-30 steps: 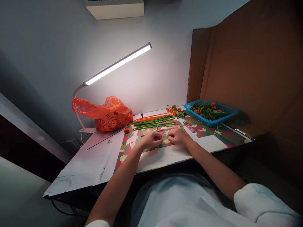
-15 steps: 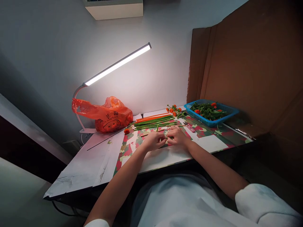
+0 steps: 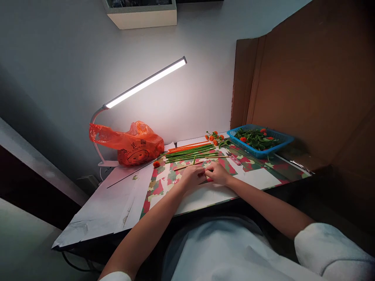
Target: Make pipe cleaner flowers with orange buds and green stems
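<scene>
Your L hand [image 3: 193, 175] & R hand [image 3: 218, 173] sit close together at the surface [image 3: 114, 207], green stem [image 3: 194, 159] just beyond L; fingers curled, grip contents can't tell. Pinch lightly, wrists steady.

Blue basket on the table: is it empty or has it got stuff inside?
Not empty: green leaves and orange flowers lie inside the blue basket.

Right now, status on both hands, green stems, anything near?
Left hand, right hand close together, grip hidden. Green stem end juts up past left hand. Long green stems lie beyond; pink-handled tool beyond right hand.
</scene>
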`<state>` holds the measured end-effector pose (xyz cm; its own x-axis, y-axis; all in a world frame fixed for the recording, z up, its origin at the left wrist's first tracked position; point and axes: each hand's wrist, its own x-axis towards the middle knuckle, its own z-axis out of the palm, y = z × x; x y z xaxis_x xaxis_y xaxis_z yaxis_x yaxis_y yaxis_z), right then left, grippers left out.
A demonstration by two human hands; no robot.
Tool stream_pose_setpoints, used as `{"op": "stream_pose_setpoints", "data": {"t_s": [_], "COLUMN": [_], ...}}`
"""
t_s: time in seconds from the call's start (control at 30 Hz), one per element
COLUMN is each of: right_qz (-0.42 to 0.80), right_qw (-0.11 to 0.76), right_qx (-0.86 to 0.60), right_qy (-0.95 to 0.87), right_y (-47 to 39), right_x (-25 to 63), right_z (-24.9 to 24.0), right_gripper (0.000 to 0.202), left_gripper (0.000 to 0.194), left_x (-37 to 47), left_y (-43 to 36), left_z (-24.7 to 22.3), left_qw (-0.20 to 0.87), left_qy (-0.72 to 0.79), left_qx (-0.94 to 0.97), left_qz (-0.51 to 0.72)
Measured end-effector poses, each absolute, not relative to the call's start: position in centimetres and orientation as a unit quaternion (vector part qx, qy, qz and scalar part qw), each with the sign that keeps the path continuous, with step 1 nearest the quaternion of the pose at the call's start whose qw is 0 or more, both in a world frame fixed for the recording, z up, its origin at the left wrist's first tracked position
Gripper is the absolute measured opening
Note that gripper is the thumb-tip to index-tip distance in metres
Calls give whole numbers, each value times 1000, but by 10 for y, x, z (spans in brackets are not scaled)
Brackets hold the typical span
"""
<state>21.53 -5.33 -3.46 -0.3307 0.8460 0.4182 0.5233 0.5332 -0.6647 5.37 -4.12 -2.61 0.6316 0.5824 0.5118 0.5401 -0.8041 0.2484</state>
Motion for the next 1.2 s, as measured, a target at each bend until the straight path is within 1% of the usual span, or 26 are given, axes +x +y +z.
{"op": "stream_pose_setpoints", "data": {"t_s": [0.2,0.33,0.67,0.8,0.97,1.2], "right_qz": [340,398,451,474,512,540], "right_qw": [436,456,473,502,535,575], "right_qx": [-448,-440,-451,-450,-432,-406], "right_qy": [-703,-663,-607,-566,-514,-462], "right_y": [-43,-39,-35,-36,-36,-35], "right_x": [212,211,209,210,208,197], "right_z": [-42,-41,-41,-38,-36,-38], "right_gripper": [29,27,29,31,29,30], "left_gripper": [23,21,21,21,25,23], "left_x": [58,61,65,70,74,73], "left_y": [-41,-40,-38,-39,-39,-37], "left_z": [-32,-34,-35,-32,-30,-25], "left_qw": [20,-17,-113,-147,-121,-95], "left_qy": [319,321,321,323,351,367], "left_qx": [884,879,878,874,855,854], "left_qz": [341,353,335,333,361,357]}}
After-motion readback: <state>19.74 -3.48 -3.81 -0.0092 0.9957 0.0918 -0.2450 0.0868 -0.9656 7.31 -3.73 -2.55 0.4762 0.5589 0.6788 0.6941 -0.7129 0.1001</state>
